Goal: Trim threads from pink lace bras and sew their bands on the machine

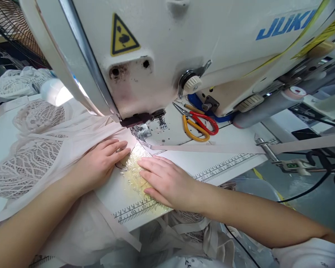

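My left hand lies flat, fingers together, on pale pink fabric just left of the presser foot of a white sewing machine. My right hand rests flat on the white machine table, over a yellowish taped patch in front of the needle. A pale elastic strip runs from the foot to the right. White lace pieces lie under and beside my left forearm.
Red and yellow scissors lie behind the foot on the machine bed. Printed ruler scales run along the table edge. A thread cone and more lace sit at the far left. Cables hang at right.
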{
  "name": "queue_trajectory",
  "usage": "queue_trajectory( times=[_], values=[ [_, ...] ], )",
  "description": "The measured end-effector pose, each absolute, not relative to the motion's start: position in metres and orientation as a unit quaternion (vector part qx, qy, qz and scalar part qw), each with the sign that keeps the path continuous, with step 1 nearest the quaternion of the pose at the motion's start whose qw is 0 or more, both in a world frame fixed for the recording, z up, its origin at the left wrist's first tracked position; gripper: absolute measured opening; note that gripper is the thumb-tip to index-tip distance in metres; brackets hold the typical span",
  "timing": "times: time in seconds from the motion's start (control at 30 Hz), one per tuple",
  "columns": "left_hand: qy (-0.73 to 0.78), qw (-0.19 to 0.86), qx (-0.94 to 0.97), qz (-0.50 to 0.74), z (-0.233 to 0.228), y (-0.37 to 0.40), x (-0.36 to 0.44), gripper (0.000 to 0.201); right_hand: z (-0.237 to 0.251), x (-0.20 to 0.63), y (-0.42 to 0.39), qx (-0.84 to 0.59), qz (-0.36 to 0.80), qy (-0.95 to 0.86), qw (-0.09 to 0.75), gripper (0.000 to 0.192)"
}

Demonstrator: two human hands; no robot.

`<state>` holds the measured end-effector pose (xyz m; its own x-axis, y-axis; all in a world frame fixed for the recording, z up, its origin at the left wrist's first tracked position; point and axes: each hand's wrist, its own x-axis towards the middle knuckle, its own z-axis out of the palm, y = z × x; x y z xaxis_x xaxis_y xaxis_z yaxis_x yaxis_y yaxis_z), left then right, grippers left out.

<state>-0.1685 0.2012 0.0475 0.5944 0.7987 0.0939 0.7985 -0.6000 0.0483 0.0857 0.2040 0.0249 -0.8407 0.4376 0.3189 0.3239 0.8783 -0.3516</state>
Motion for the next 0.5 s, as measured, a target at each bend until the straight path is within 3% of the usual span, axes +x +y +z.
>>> queue_trajectory(
  times=[0.5],
  values=[
    [0.469, -0.009, 0.882, 0.043, 0.0477, 0.2091, -0.1721, 0.043, 0.0271, 0.0851, 0.2028, -0.199, 0.153, -0.948, 0.198, 0.032]
  ],
)
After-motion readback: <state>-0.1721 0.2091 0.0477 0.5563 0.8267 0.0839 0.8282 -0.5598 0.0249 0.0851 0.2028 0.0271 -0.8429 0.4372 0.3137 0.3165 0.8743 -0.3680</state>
